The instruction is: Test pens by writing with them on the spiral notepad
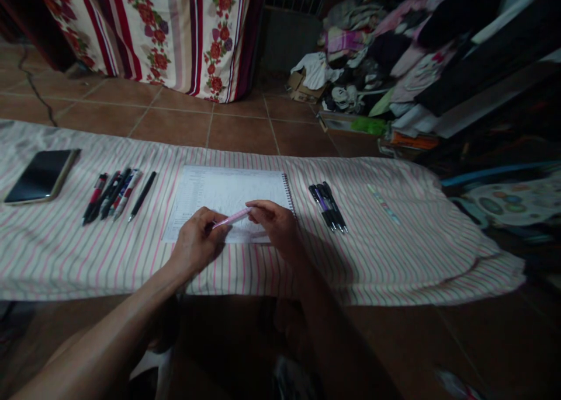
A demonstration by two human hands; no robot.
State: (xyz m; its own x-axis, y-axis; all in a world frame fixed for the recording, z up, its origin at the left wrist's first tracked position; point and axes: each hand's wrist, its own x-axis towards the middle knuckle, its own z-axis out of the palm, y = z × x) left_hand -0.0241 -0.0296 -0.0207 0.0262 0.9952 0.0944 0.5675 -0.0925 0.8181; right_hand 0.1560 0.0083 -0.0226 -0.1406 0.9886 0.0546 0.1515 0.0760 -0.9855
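A slim pink pen [234, 218] is held level between my two hands, above a spiral notebook [236, 184]. My left hand [199, 236] pinches its left end. The fingers of my right hand [277, 225] close on its right end. The notebook lies open on the striped cloth, its spiral edge on the right; my hands cover its lower part. Right of it lie several dark pens [328, 206] side by side. To its left is a group of several pens [111, 194], with one black pen [142, 197] slightly apart.
A dark-screened tablet or phone [41, 176] lies at the far left of the striped cloth [385, 260]. A pale patterned strip-like item [383, 204] is on the right. Beyond are a floral curtain [175, 32], tiled floor [236, 122] and piled clothes [368, 49].
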